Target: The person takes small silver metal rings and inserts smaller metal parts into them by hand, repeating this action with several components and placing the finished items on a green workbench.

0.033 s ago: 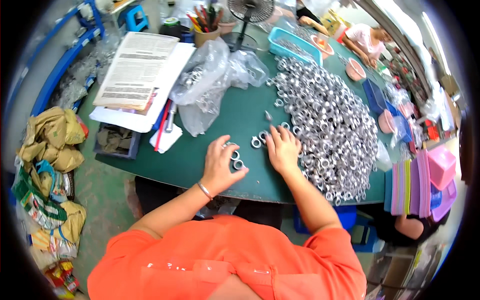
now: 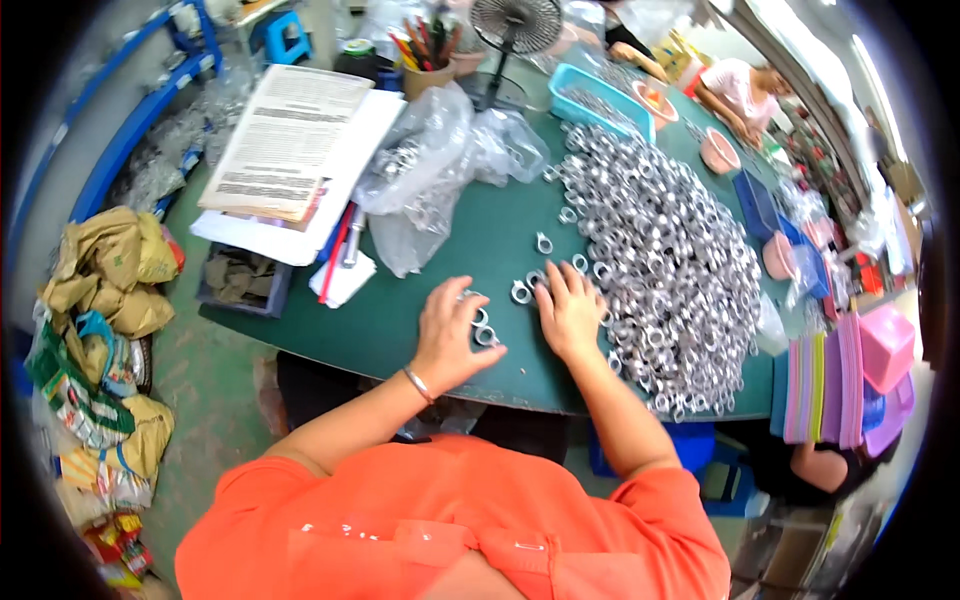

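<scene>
The left hand (image 2: 447, 335) is lying on the green worktop (image 2: 380, 320), its fingers curling loosely over a few small metal rings (image 2: 484, 330). The right hand (image 2: 570, 310) is resting flat, fingers spread, at the edge of the big ring pile (image 2: 660, 250). Farther off, clear plastic bags (image 2: 430, 160) are lying beside stacked papers (image 2: 285, 140).

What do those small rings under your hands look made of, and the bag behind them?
Rings: apparently bare metal, silvery and shiny, glinting across the pile; the alloy can't be told. Bag: thin clear plastic film, crumpled and glossy, with rings visible through it.
</scene>
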A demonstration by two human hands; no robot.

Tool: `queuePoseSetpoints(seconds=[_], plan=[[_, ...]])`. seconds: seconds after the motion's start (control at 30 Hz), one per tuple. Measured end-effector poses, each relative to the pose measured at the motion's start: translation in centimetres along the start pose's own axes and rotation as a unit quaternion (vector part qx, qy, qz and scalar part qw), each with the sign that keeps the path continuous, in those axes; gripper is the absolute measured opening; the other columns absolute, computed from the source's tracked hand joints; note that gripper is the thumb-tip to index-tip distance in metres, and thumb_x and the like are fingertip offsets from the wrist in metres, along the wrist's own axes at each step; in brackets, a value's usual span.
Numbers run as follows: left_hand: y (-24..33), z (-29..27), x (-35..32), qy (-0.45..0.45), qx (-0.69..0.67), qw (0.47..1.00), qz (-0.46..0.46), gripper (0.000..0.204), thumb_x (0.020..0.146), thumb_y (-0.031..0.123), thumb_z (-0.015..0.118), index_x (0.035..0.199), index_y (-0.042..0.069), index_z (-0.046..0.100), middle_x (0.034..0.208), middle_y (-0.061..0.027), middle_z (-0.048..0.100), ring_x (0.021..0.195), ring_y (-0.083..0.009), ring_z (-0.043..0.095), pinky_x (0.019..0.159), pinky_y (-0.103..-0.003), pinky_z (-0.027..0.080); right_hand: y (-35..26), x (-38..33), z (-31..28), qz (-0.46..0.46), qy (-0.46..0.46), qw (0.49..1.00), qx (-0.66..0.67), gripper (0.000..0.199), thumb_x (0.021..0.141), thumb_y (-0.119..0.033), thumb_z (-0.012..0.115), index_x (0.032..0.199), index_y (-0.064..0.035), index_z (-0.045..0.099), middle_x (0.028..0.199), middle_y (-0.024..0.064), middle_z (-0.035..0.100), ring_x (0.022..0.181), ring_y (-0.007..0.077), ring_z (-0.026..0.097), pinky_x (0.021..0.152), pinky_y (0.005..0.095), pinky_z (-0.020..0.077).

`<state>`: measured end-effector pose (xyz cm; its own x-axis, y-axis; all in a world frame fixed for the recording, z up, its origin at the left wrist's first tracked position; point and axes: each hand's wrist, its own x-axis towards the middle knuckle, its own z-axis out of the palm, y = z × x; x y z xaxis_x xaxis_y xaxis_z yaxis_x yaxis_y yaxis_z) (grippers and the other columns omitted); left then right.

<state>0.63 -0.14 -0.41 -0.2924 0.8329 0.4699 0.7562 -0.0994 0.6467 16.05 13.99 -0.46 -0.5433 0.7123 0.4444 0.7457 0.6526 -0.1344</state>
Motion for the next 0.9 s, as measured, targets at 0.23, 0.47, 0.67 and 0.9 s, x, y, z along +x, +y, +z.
queuePoseSetpoints(seconds=[0.23,0.47,0.67,0.9], plan=[[-0.6,0.9,-0.6,-0.018,0.051,0.998,-0.023,0.093,0.059,0.037,0.081,0.135,0.007,0.037,0.138,-0.0194,0.034,0.133,-0.0429,0.025,0.107,-0.053,0.024,-5.0,-2.5,-0.5,-0.082,-0.055,0.981,0.165,0.035,0.085,-0.03,0.06,0.118,-0.0173,0.063,0.125,0.0084,0.055,0.111,0.0326,0.051,0.094,0.0483,0.0353],[-0.5,-0.8,-1.4,-0.062,0.068,0.996,-0.022,0.113,0.051,0.049,0.085,0.14,0.005,0.031,0.142,-0.0228,0.029,0.133,-0.0464,0.024,0.108,-0.053,0.024,-5.1,-2.4,1.3,-0.054,-0.006,0.976,0.211,0.037,0.088,-0.025,0.056,0.121,-0.0077,0.059,0.127,0.0178,0.052,0.116,0.0376,0.048,0.097,0.0477,0.0367],[-0.2,-0.8,-1.8,-0.035,0.127,0.991,-0.038,0.094,0.059,0.041,0.081,0.134,0.005,0.038,0.138,-0.0229,0.035,0.13,-0.0438,0.03,0.107,-0.053,0.025,-5.7,-5.4,-1.5,-0.074,-0.106,0.918,0.376,0.038,0.091,-0.021,0.055,0.126,-0.0047,0.054,0.135,0.0183,0.046,0.128,0.0345,0.041,0.107,0.0468,0.0271],[0.1,-1.3,-1.7,-0.033,0.1,0.994,-0.027,0.091,0.06,0.042,0.083,0.132,0.004,0.042,0.14,-0.0219,0.033,0.132,-0.043,0.029,0.109,-0.05,0.023,1.8,-5.5,-4.0,-0.019,0.068,0.997,0.038,0.034,0.075,0.003,0.058,0.109,-0.0007,0.06,0.109,0.0181,0.055,0.097,0.0346,0.053,0.083,0.0416,0.0431]])
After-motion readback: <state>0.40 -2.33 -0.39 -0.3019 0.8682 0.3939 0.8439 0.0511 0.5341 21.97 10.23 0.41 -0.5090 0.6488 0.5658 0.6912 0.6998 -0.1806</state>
